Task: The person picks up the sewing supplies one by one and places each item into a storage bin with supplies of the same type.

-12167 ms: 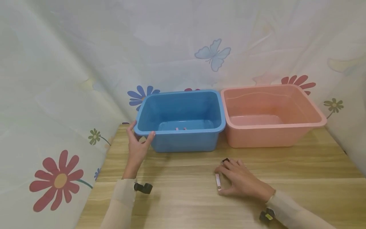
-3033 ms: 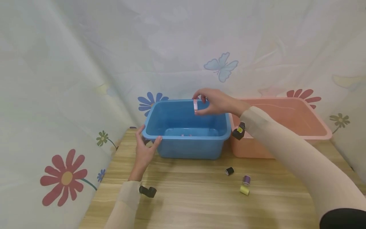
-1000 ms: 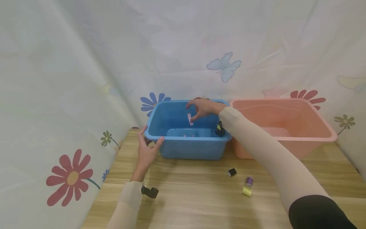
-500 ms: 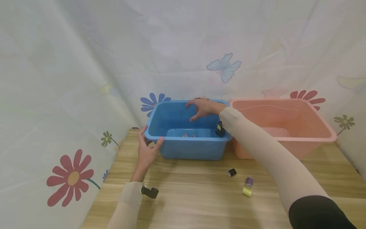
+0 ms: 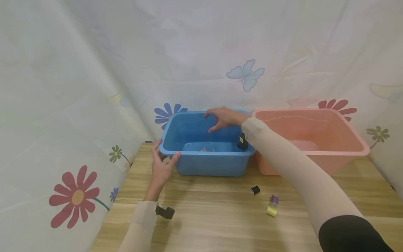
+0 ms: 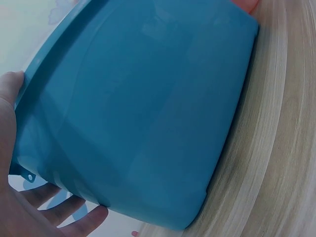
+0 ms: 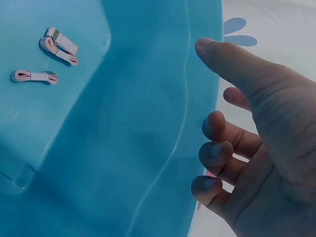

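Observation:
A blue plastic basin (image 5: 211, 164) stands on the wooden table. At its front left corner my left hand (image 5: 161, 171) grips the rim, the thumb on the front side and the other fingers round the left side. Over the basin hovers my right hand (image 5: 224, 119), thumb and fingers spread apart with nothing between them. Three folded pink-and-white tape measures lie on the basin floor in the right wrist view: a lone tape measure (image 7: 34, 76), and a tape measure (image 7: 58, 51) lying against another tape measure (image 7: 64, 40) with a green mark.
A pink basin (image 5: 311, 162) stands against the blue one's right side. On the table (image 5: 207, 217) in front lie a black thread spool (image 5: 255, 190), a purple thread spool (image 5: 274, 200) and a yellow thread spool (image 5: 271, 211). A patterned curtain hangs behind.
Earlier my right hand carried a tape measure from the table to the blue basin, then let it drop inside. Since then the right hand stays over the basin. The left hand keeps its grip.

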Demonstrator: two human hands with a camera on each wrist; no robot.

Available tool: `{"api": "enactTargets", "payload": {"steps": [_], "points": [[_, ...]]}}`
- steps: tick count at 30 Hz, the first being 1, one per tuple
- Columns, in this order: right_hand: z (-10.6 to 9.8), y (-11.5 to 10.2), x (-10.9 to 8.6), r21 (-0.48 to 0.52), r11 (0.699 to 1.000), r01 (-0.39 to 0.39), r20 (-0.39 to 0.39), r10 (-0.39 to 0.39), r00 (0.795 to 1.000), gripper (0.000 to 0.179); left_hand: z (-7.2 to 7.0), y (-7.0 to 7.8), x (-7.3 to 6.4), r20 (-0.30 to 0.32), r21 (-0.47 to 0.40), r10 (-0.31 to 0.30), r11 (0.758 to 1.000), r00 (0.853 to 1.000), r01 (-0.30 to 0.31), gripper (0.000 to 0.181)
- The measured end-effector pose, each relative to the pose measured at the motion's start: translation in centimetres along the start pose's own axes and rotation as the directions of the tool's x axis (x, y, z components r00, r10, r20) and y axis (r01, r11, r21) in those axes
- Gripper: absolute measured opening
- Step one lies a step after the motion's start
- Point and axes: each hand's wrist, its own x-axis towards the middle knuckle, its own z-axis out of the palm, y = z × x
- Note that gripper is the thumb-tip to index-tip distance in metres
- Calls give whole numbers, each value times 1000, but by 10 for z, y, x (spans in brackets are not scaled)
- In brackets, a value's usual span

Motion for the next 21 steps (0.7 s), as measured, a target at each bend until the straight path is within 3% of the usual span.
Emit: {"api": "enactTargets", "payload": {"steps": [16, 21], "points": [[-15, 1, -19, 0, 998, 58, -92, -58, 994, 63, 0, 0, 0, 3, 6, -24, 1000, 1000, 24, 86], [-21, 2, -29, 18, 999, 47, -124, -44, 991, 65, 0, -2, 0, 3, 2, -37, 999, 999, 37, 86]]}}
